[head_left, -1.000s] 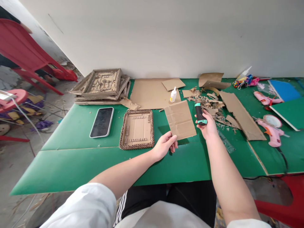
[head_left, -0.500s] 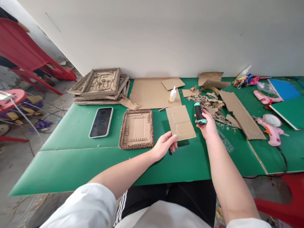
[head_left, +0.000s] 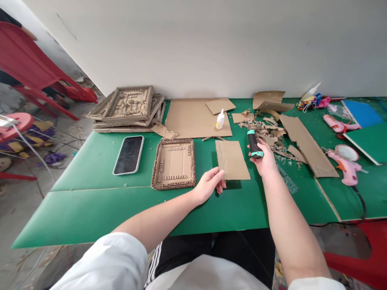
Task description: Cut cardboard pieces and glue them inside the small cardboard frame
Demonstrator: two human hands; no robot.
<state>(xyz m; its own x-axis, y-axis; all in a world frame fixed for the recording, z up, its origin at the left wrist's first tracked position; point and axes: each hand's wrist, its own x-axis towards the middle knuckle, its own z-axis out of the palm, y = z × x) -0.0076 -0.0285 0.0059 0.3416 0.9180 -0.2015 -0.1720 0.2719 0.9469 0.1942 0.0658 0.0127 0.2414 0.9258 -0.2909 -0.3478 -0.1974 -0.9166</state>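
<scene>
Near the middle of the frame the left hand (head_left: pixel 210 184) pinches the lower left corner of a rectangular cardboard piece (head_left: pixel 232 160), thumb on top and fingers curled beneath. The piece lies low over the green table (head_left: pixel 90 209); whether it rests flat on the surface or is lifted slightly cannot be told from this angle. Just to its right, the right hand (head_left: pixel 265 159) is closed around a knife handle (head_left: pixel 253 143), black with teal ends, held upright beside the piece's right edge; no blade can be made out.

Left of the piece sits a small cardboard tray (head_left: pixel 174 163) with a woven rim, and further left a phone (head_left: pixel 129 154) lies face up. Behind them, toward the upper left of the frame, a stack of cardboard frames (head_left: pixel 128 108) stands against the wall. A large cardboard sheet (head_left: pixel 193 119) lies at the upper centre with a white glue bottle (head_left: pixel 220 119) upright on its right edge. Cardboard scraps (head_left: pixel 272 133) are scattered right of the knife handle, and a pink glue gun (head_left: pixel 346 167) lies at the right of the frame.
</scene>
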